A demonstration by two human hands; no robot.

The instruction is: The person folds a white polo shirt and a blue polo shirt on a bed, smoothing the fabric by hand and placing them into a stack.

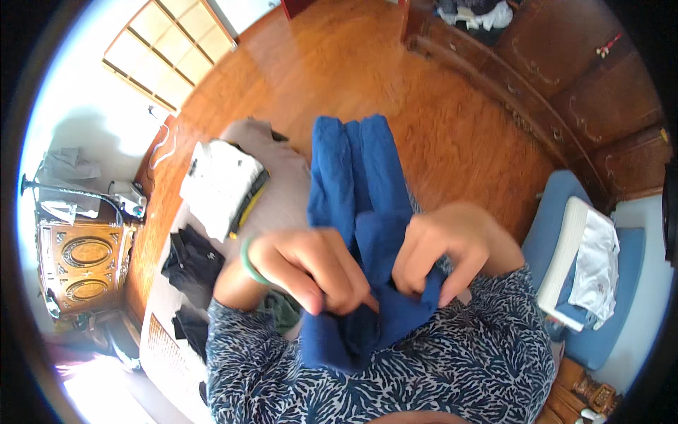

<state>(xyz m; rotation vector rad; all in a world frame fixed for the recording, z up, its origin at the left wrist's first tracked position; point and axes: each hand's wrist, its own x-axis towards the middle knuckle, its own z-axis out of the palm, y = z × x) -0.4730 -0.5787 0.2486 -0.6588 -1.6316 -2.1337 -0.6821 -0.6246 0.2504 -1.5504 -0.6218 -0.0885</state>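
A blue garment [371,244] hangs in front of my patterned top, folded lengthwise, its far end stretching out over the floor side. My left hand [312,270], with a pale green bangle at the wrist, pinches the near left part of the cloth. On the right, my right hand [445,254] grips the near right part between thumb and fingers. Between the hands the near end droops in loose folds, with a darker inside showing. A folded white garment [220,183] lies beyond my left hand on a light cover, over dark and yellow cloth. Both hands are slightly blurred.
Black garments [195,259] lie at the left on the light cover [280,175]. A blue chair [556,206] at the right holds white clothing [596,259]. Dark wooden drawers [508,85] line the far right of the wood floor [360,69]. A garment steamer [127,199] stands far left.
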